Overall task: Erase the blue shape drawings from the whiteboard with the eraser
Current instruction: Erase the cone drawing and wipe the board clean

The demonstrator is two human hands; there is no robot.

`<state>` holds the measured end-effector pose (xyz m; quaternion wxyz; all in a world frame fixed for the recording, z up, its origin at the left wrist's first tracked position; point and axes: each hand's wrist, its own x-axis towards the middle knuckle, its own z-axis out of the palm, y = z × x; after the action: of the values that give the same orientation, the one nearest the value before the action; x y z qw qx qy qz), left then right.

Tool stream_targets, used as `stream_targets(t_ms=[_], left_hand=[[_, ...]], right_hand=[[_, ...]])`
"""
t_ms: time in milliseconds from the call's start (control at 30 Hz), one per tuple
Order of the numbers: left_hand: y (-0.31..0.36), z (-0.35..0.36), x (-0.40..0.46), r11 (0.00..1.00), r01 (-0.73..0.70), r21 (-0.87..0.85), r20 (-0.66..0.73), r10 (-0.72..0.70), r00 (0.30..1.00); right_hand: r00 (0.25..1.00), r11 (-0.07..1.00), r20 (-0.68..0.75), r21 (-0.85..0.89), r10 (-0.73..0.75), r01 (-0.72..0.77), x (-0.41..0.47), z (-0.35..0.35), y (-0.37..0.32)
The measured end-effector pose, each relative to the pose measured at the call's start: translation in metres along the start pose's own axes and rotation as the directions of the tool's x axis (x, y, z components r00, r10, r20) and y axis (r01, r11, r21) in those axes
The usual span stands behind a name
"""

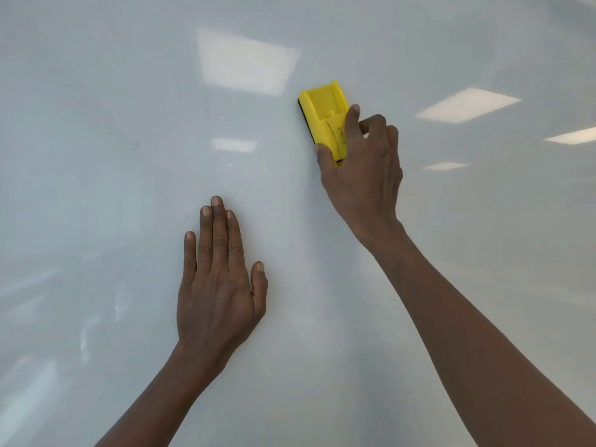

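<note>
**Yellow eraser held against the whiteboard, left hand laid flat beside it**

The whole view is filled by the glossy whiteboard (113, 130), on which pale rectangular reflections of ceiling lights (248, 61) are seen at the centre top and toward the right edge. No blue marks can be made out on the part of the board that is shown.

The yellow eraser (322, 116) is held against the board right of centre, in the far half of the view. A dark felt strip is visible along its left edge, where it meets the surface. Its near end is covered by the right hand (359, 179): the thumb is pressed against the left side of the eraser, the index finger is laid over its back, and the remaining fingers are curled round its right side.

The left hand (219, 285) is laid flat on the board, nearer and to the left of the eraser, well apart from it. Its four fingers are held straight and close together, pointing away, while the thumb is set slightly out to the right. Nothing is held by it. Both forearms are bare and enter from the near edge.
</note>
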<state>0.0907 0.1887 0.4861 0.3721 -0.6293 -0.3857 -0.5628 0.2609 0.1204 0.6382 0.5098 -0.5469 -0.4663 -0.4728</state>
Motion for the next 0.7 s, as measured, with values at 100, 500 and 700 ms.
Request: stream_targets(t_ms=[100,500,700], left_hand=[[0.0,0.0,0.0,1.0,-0.003,0.004,0.001,0.003,1.0],[0.0,0.0,0.0,1.0,-0.004,0.009,-0.002,0.004,1.0],[-0.001,-0.001,0.0,1.0,-0.004,-0.002,-0.004,0.004,1.0]], right_hand=[[0.998,0.997,0.004,0.022,-0.069,0.069,-0.025,0.001,-0.001],[1.0,1.0,0.015,0.008,0.021,-0.021,-0.014,-0.002,0.015],[0.996,0.996,0.022,0.016,-0.086,0.085,-0.068,-0.001,0.009]])
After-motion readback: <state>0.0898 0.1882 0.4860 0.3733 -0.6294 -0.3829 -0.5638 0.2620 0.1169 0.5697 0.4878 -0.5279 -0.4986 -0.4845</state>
